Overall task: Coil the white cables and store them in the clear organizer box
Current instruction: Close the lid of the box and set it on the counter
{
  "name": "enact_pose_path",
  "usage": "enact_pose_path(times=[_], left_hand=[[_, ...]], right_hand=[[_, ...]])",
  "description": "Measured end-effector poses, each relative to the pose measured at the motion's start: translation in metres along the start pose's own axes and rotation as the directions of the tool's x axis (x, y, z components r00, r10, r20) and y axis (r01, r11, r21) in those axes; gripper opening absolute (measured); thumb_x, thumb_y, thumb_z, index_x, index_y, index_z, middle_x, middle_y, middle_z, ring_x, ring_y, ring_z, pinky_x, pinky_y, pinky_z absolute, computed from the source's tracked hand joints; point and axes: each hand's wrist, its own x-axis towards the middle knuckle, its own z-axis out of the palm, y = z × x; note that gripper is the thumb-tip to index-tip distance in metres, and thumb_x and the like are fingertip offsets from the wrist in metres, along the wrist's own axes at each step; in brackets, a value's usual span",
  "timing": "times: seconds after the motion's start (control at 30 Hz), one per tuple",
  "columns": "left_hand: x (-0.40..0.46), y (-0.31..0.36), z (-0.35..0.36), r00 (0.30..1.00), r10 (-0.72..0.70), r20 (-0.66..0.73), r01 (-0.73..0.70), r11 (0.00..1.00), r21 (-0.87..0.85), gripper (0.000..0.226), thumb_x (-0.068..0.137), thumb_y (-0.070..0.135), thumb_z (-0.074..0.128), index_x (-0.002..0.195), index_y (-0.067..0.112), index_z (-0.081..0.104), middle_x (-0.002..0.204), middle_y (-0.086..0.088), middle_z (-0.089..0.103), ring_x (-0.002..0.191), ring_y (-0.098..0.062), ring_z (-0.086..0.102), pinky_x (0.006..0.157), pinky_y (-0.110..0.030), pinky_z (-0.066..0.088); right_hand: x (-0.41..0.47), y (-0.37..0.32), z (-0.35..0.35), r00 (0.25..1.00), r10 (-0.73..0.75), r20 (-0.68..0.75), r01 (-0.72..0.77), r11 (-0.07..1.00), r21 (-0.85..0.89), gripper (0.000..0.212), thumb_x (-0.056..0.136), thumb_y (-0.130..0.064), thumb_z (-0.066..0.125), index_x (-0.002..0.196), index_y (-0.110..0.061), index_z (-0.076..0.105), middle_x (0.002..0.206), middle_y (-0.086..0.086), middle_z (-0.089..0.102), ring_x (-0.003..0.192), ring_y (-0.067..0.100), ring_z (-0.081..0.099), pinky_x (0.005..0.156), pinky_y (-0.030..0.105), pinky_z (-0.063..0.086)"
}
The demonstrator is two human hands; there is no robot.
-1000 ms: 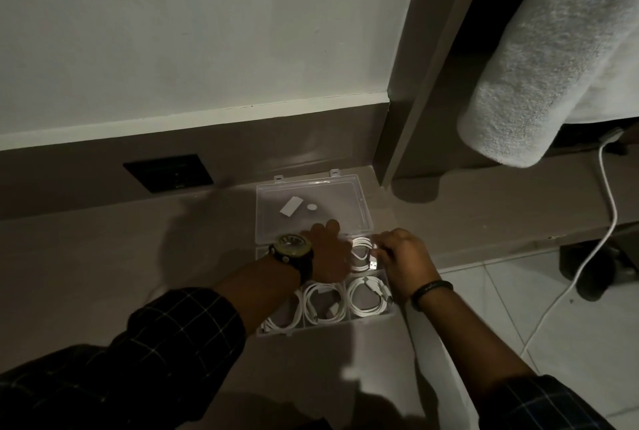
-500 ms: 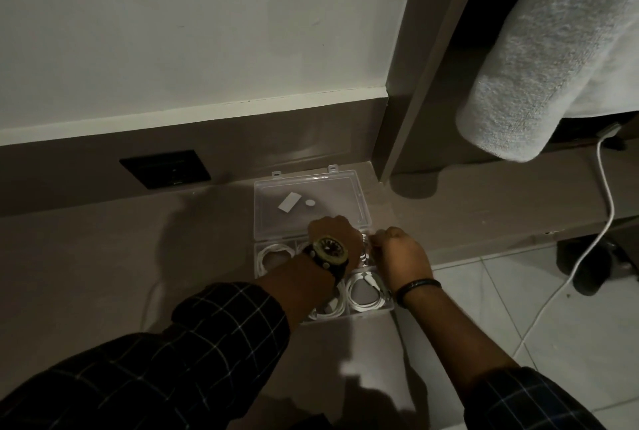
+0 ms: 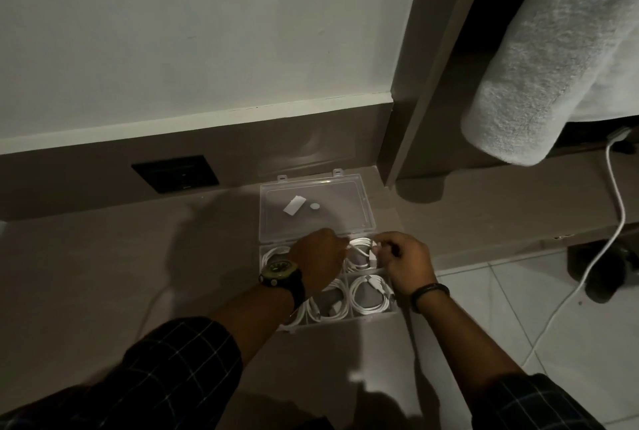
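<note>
The clear organizer box (image 3: 392, 311) lies on the brown ledge with its lid (image 3: 316, 210) folded back flat. Coiled white cables fill several compartments, one coil (image 3: 369, 297) in the front right. Over the back right compartment both hands pinch one white cable coil (image 3: 361, 249). My left hand (image 3: 320, 262), with a watch on the wrist, covers the box's middle and grips the coil's left side. My right hand (image 3: 404, 262) holds its right side and its plug end. The middle compartments are hidden under my left hand.
A black wall socket (image 3: 174, 174) sits left of the box. A grey rolled towel (image 3: 539, 60) hangs at the upper right. A loose white cable (image 3: 613, 232) runs from a plug under the towel down to the tiled floor, beside a dark object (image 3: 601, 270).
My left hand has shifted right and back over the box, uncovering the back left compartment. Both hands now press the coil at the back right compartment. The view has tilted slightly.
</note>
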Motion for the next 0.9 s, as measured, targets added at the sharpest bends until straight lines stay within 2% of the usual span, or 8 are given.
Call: enact_pose_path(times=[0.17, 0.3, 0.4, 0.47, 0.63, 0.7, 0.83, 0.9], left_hand=[[-0.007, -0.016, -0.018, 0.984, -0.087, -0.157, 0.076, 0.994, -0.080, 0.016, 0.086, 0.013, 0.056, 0.076, 0.007, 0.067, 0.084, -0.016, 0.064, 0.080, -0.033, 0.061, 0.069, -0.032, 0.045], [-0.017, -0.054, -0.026, 0.918, -0.304, -0.253, 0.284, 0.952, -0.115, 0.027, 0.090, 0.024, 0.048, 0.090, 0.009, 0.071, 0.103, -0.013, 0.067, 0.098, -0.029, 0.058, 0.086, -0.034, 0.045], [-0.023, -0.074, -0.031, 0.755, -0.610, -0.241, 0.486, 0.767, -0.419, 0.027, 0.088, 0.017, 0.060, 0.112, 0.005, 0.065, 0.118, -0.018, 0.062, 0.105, -0.031, 0.058, 0.092, -0.035, 0.047], [-0.024, -0.082, -0.033, 0.703, -0.699, -0.130, 0.528, 0.635, -0.564, 0.019, 0.089, 0.014, 0.060, 0.103, 0.002, 0.065, 0.109, -0.020, 0.066, 0.093, -0.028, 0.060, 0.083, -0.033, 0.048], [-0.020, -0.091, -0.035, 0.669, -0.733, 0.123, 0.528, 0.351, -0.773, 0.014, 0.090, 0.007, 0.056, 0.083, 0.001, 0.066, 0.074, -0.010, 0.061, 0.075, -0.027, 0.058, 0.063, -0.028, 0.046], [-0.019, -0.090, -0.036, 0.644, -0.748, 0.161, 0.472, 0.223, -0.853, 0.017, 0.091, 0.008, 0.055, 0.078, 0.007, 0.067, 0.079, -0.011, 0.063, 0.067, -0.022, 0.060, 0.053, -0.022, 0.047], [-0.026, -0.081, -0.047, 0.669, -0.711, 0.217, 0.320, 0.011, -0.947, 0.032, 0.089, 0.037, 0.057, 0.097, 0.011, 0.074, 0.097, -0.011, 0.076, 0.086, -0.027, 0.073, 0.074, -0.037, 0.061], [-0.031, -0.076, -0.053, 0.702, -0.678, 0.219, 0.239, -0.066, -0.969, 0.043, 0.092, 0.046, 0.046, 0.088, 0.018, 0.077, 0.087, -0.005, 0.078, 0.076, -0.019, 0.074, 0.058, -0.029, 0.060]], right_hand=[[0.008, -0.003, -0.002, 0.997, 0.063, -0.046, -0.050, 0.971, 0.234, 0.021, 0.077, -0.005, 0.074, 0.068, -0.022, 0.065, 0.068, 0.006, 0.063, 0.059, 0.011, 0.054, 0.055, 0.005, 0.046], [0.019, -0.001, 0.003, 0.997, 0.078, -0.028, -0.069, 0.970, 0.235, 0.020, 0.078, -0.005, 0.071, 0.070, -0.022, 0.064, 0.068, 0.004, 0.061, 0.061, 0.012, 0.053, 0.058, 0.009, 0.047], [0.034, -0.002, 0.006, 0.983, 0.163, -0.089, -0.127, 0.940, 0.318, 0.011, 0.084, -0.013, 0.065, 0.074, -0.019, 0.065, 0.073, 0.005, 0.064, 0.066, 0.016, 0.055, 0.064, 0.025, 0.049], [0.046, -0.004, 0.009, 0.974, 0.222, -0.044, -0.201, 0.938, 0.282, 0.009, 0.085, -0.021, 0.066, 0.082, -0.014, 0.068, 0.080, 0.011, 0.067, 0.072, 0.021, 0.058, 0.073, 0.032, 0.051], [0.057, -0.016, 0.015, 0.944, 0.288, 0.161, -0.323, 0.907, 0.272, 0.022, 0.083, -0.030, 0.069, 0.073, -0.010, 0.072, 0.073, 0.007, 0.069, 0.062, 0.017, 0.060, 0.056, 0.023, 0.051], [0.057, -0.021, 0.014, 0.928, 0.315, 0.200, -0.365, 0.878, 0.311, 0.027, 0.082, -0.034, 0.069, 0.078, -0.007, 0.072, 0.067, 0.003, 0.071, 0.057, 0.017, 0.062, 0.047, 0.020, 0.048], [0.057, -0.025, 0.011, 0.907, 0.375, 0.193, -0.421, 0.794, 0.439, 0.052, 0.088, -0.054, 0.049, 0.090, -0.006, 0.071, 0.080, 0.010, 0.072, 0.065, 0.026, 0.061, 0.059, 0.030, 0.049], [0.052, -0.028, 0.009, 0.896, 0.384, 0.224, -0.441, 0.711, 0.547, 0.059, 0.091, -0.060, 0.037, 0.086, -0.011, 0.070, 0.075, 0.008, 0.069, 0.059, 0.022, 0.058, 0.054, 0.027, 0.046]])
